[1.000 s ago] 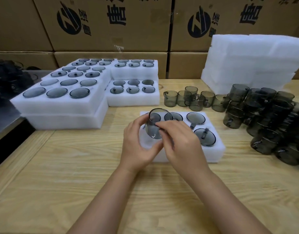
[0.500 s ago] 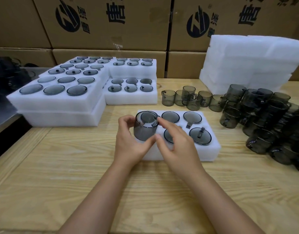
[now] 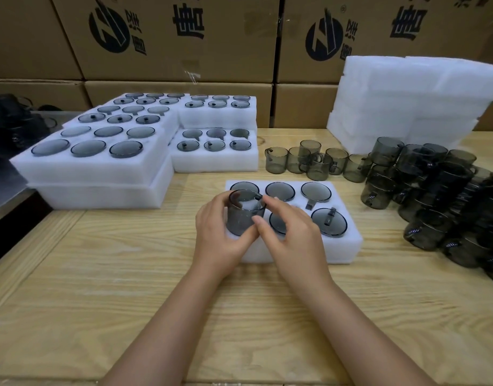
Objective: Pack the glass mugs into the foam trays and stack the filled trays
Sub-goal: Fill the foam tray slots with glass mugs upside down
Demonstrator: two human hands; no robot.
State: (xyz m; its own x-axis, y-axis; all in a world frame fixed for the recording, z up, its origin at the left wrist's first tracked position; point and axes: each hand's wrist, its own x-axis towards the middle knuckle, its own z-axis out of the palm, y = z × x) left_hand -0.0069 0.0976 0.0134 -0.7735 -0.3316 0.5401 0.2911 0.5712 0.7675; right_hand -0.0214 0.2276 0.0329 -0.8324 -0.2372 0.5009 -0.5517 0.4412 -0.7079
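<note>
- The left hand (image 3: 220, 238) curls round the left side of a smoky grey glass mug (image 3: 244, 215), thumb across its near wall.
- The right hand (image 3: 294, 242) pinches the same mug from the right: thumb on its lower wall, forefinger at the rim. Its other fingers arch loosely over the tray.
- The mug stands upright, mouth up, at the near-left pocket of a white foam tray (image 3: 348, 247). Whether it is fully seated cannot be told.
- The tray lies on a pale wooden table (image 3: 100, 288), straight ahead of the person. Its other five pockets each hold a sunken mug (image 3: 315, 191).
- Behind the tray, a short row of loose mugs (image 3: 303, 162) stands upright on the table.
- To the right, a large heap of dark mugs (image 3: 448, 196) is piled together.
- To the left and behind, filled foam trays sit in stacks (image 3: 95, 165).
- At the back right, a pile of plain white foam sheets (image 3: 406, 101) rises above the mugs.
- Printed cardboard boxes (image 3: 184, 51) form a wall behind the table.
</note>
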